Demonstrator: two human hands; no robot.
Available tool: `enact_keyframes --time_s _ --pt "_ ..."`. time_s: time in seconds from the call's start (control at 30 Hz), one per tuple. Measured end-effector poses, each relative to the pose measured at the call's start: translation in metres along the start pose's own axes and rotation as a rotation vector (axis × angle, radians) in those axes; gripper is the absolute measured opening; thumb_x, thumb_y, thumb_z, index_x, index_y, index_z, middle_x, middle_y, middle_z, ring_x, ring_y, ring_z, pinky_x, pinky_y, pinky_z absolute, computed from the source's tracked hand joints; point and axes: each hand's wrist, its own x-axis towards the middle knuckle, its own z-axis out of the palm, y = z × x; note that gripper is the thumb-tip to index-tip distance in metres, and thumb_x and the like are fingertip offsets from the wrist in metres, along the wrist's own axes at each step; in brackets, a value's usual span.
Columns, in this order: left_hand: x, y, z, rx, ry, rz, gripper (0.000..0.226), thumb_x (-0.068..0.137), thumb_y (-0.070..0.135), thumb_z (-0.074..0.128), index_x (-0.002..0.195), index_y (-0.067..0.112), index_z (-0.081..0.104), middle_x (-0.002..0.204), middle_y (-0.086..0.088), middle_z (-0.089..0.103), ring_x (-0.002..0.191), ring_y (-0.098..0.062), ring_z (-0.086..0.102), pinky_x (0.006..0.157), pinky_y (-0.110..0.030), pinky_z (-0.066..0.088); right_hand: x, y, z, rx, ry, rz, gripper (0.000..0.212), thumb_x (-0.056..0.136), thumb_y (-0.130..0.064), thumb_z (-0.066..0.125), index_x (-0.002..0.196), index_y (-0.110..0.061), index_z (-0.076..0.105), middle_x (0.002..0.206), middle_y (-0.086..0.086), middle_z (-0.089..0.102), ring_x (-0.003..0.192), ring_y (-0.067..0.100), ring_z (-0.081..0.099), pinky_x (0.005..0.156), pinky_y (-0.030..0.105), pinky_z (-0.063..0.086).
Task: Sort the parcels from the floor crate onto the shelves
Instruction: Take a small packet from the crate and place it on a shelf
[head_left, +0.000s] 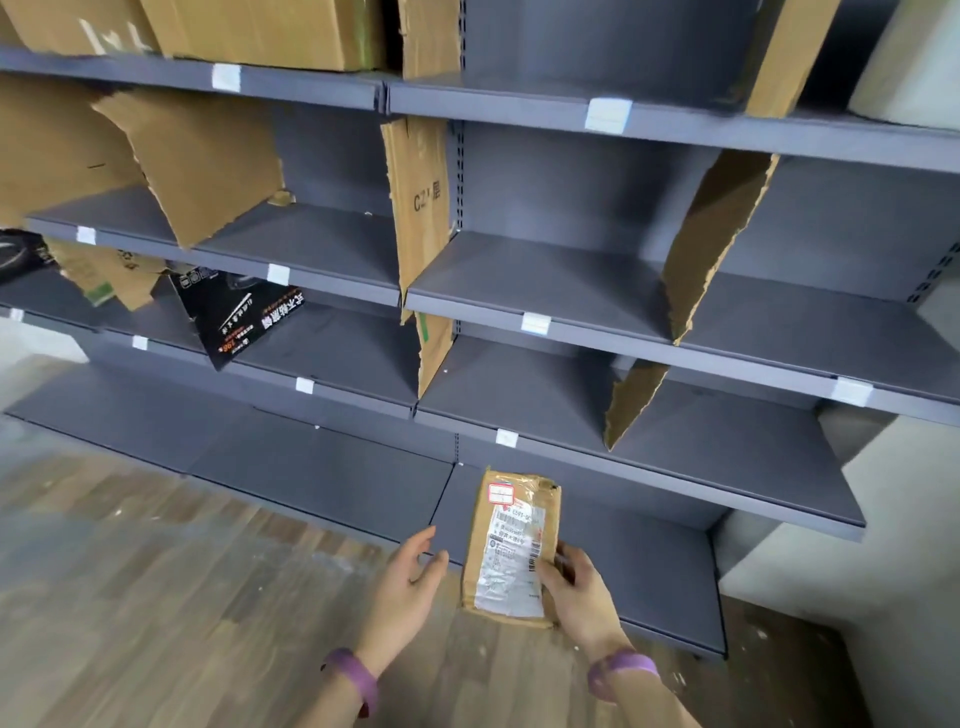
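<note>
A small brown cardboard parcel (511, 545) with a white shipping label and a red-edged sticker is held upright in front of the lowest shelf. My right hand (579, 597) grips its lower right edge, thumb across the label. My left hand (408, 577) hovers just left of the parcel with relaxed fingers, holding nothing. Dark grey metal shelves (545, 312) rise in several tiers ahead. The floor crate is not in view.
Torn cardboard dividers (711, 244) split the shelves into bays. A black printed box (234, 312) leans on a left shelf, and big cardboard boxes (270, 31) fill the top tier. Wooden floor (156, 597) lies below; a pale wall (883, 493) stands at the right.
</note>
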Motion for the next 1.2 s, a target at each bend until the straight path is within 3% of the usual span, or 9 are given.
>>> enact_keyframes --time_s 0.1,0.23,0.33,0.43,0.73,0.97,1.1,1.2 --pt "0.012 -0.020 -0.027 0.030 0.038 -0.026 0.039 0.094 0.029 0.055 0.133 0.027 0.048 0.126 0.012 0.051 0.122 -0.008 0.048 0.102 -0.026 0.033 0.013 -0.013 0.030 -0.027 -0.061 -0.003 0.033 0.090 -0.039 0.061 0.119 -0.027 0.054 0.108 -0.014 0.066 0.098 0.006 0.066 0.085 0.026 0.056" --pt "0.036 -0.050 -0.060 0.038 0.113 -0.078 0.037 0.091 0.014 0.059 0.128 0.015 0.054 0.133 -0.005 0.055 0.125 -0.020 0.051 0.110 -0.035 0.032 0.039 -0.034 0.070 -0.085 -0.128 -0.038 0.026 0.090 -0.036 0.059 0.115 -0.030 0.054 0.105 -0.019 0.064 0.095 -0.003 0.062 0.067 0.003 0.044" --pt "0.063 -0.063 -0.089 0.042 0.180 -0.122 0.039 0.087 0.002 0.063 0.124 0.008 0.056 0.127 -0.016 0.057 0.119 -0.032 0.053 0.103 -0.040 0.038 0.069 -0.054 0.101 -0.101 -0.168 -0.043 0.025 0.090 -0.037 0.058 0.114 -0.031 0.054 0.108 -0.016 0.065 0.099 0.003 0.062 0.078 0.014 0.046" --pt "0.088 -0.056 -0.118 0.088 0.228 -0.136 0.040 0.088 0.012 0.063 0.127 0.013 0.054 0.122 -0.012 0.059 0.109 -0.028 0.057 0.092 -0.035 0.042 0.102 -0.075 0.133 -0.103 -0.211 -0.051 0.019 0.091 -0.037 0.056 0.109 -0.032 0.054 0.104 -0.018 0.064 0.096 0.003 0.061 0.075 0.016 0.046" --pt "0.154 -0.029 -0.205 0.193 0.399 -0.098 0.042 0.091 0.015 0.059 0.132 0.013 0.049 0.126 -0.003 0.055 0.109 -0.013 0.049 0.093 -0.027 0.038 0.165 -0.136 0.238 -0.081 -0.373 -0.073 0.014 0.093 -0.033 0.058 0.105 -0.028 0.055 0.099 -0.019 0.066 0.084 -0.010 0.062 0.061 0.007 0.047" --pt "0.182 -0.042 -0.242 0.213 0.369 -0.136 0.046 0.091 0.020 0.060 0.135 0.017 0.047 0.135 -0.005 0.052 0.122 -0.019 0.049 0.099 -0.029 0.038 0.181 -0.150 0.283 -0.140 -0.370 -0.056 0.006 0.093 -0.030 0.057 0.097 -0.031 0.054 0.096 -0.022 0.064 0.080 -0.012 0.061 0.055 0.005 0.044" --pt "0.199 -0.048 -0.268 0.197 0.279 -0.139 0.049 0.093 0.026 0.057 0.139 0.021 0.042 0.141 0.000 0.046 0.128 -0.016 0.044 0.100 -0.024 0.034 0.185 -0.154 0.305 -0.146 -0.297 -0.036 0.013 0.092 -0.031 0.058 0.104 -0.027 0.056 0.101 -0.014 0.067 0.088 0.000 0.064 0.067 0.016 0.048" --pt "0.210 -0.050 -0.287 0.153 0.213 -0.114 0.048 0.094 0.024 0.056 0.139 0.018 0.041 0.139 0.003 0.046 0.128 -0.013 0.043 0.101 -0.021 0.031 0.180 -0.156 0.322 -0.150 -0.238 -0.029 0.009 0.091 -0.032 0.059 0.099 -0.032 0.056 0.099 -0.016 0.067 0.088 0.001 0.064 0.062 0.016 0.046"
